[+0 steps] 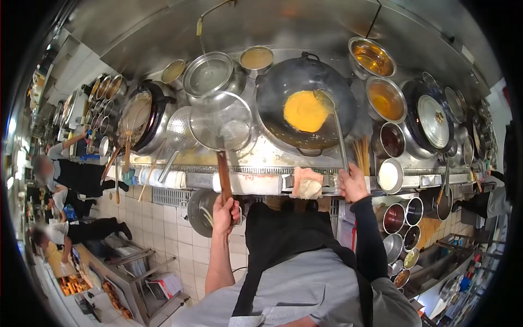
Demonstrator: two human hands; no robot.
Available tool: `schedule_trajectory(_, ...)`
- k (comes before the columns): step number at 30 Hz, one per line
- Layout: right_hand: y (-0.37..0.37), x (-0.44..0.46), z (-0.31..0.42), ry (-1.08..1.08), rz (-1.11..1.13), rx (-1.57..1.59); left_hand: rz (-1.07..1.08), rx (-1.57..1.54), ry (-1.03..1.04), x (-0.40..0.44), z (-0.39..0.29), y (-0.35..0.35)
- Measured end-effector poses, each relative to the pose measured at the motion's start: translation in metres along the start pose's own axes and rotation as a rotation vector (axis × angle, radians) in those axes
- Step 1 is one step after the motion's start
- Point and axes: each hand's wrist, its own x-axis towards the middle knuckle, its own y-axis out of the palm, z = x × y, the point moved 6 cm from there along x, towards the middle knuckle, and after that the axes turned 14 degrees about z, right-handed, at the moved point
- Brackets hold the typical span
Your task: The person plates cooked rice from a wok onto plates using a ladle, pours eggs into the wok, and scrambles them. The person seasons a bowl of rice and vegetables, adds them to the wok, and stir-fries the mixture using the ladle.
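Note:
My left hand (224, 213) is closed around the wooden handle of a round wire-mesh strainer (220, 122). The strainer's bowl is over the stove top, left of a large black wok (272, 106). In my right hand (354, 183) is the long metal handle of a ladle (339, 136), gripped near its end. The ladle's head is inside the wok, touching the right edge of a round yellow mass that looks like beaten egg (304, 111). Behind the strainer stands a metal pot (210, 76).
A perforated skimmer (178, 131) lies left of the strainer. Metal bowls of amber liquid (385, 99) stand right of the wok, near a bundle of thin sticks (361, 150). Folded cloths (308, 184) lie along the front rail. Other people (81, 174) are at far left.

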Motion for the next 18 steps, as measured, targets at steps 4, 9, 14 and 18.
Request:
schedule_trajectory(4, 0.022, 0.000, 0.004, 0.046, 0.065, 0.245, -0.237, 0.886, 0.231, 0.025, -0.045, 0.014)
schedule_trajectory(9, 0.018, 0.065, 0.001, 0.189, 0.435, 1.074, -0.178, 1.269, 0.278, 0.054, -0.068, 0.024)
schedule_trajectory(14, 0.045, 0.048, -0.020, -0.031, -0.079, 0.371, -0.093, 0.579, 0.059, 0.037, -0.036, 0.000)
schedule_trajectory(18, 0.049, 0.016, -0.001, 0.103, 0.172, 0.864, 0.069, -0.028, -0.042, 0.020, 0.039, -0.032)
